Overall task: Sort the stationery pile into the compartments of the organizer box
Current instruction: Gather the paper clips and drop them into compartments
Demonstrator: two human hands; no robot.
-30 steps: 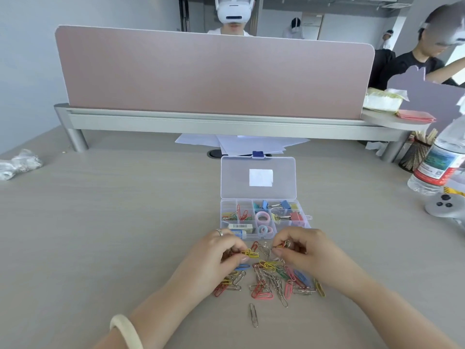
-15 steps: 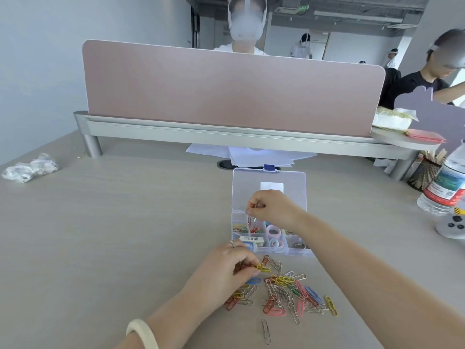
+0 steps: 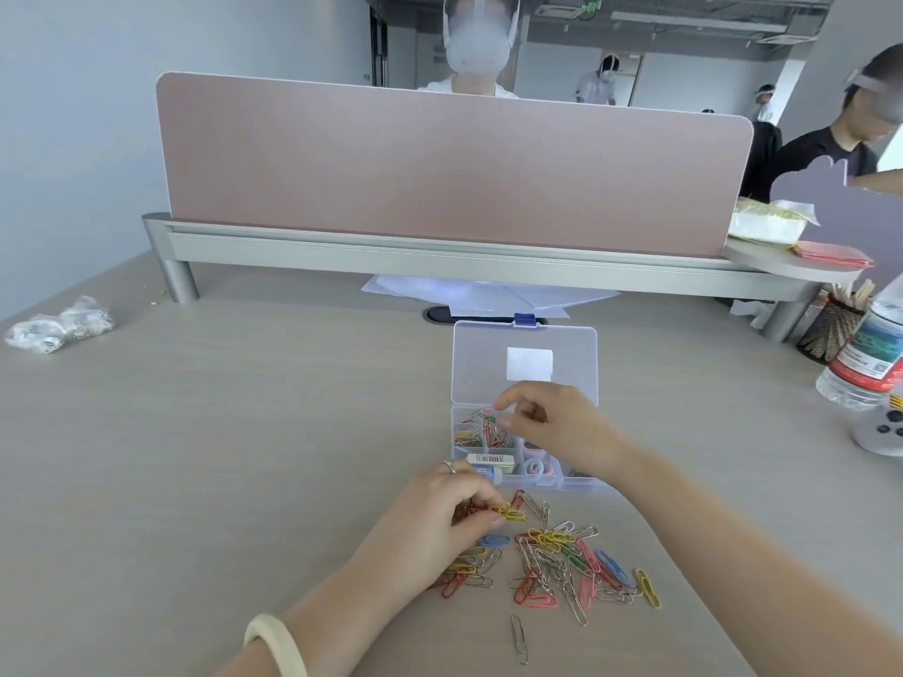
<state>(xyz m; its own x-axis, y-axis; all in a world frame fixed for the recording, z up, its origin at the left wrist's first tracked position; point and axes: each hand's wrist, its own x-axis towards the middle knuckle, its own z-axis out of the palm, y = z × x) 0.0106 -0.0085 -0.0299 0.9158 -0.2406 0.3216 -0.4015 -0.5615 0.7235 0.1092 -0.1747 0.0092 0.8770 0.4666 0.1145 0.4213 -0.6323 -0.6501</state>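
Right hand point(image 3: 552, 425) opened above box point(image 3: 488, 364), fingers loose | I log left hand point(image 3: 440, 527) pinching yellow clips point(image 3: 510, 512) at pile point(image 3: 562, 564).

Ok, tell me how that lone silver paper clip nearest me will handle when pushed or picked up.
The silver paper clip is thin wire, so probably light and stiff. Lying flat on the smooth desk, it should slide, not roll. Clear of the pile, it likely won't snag.
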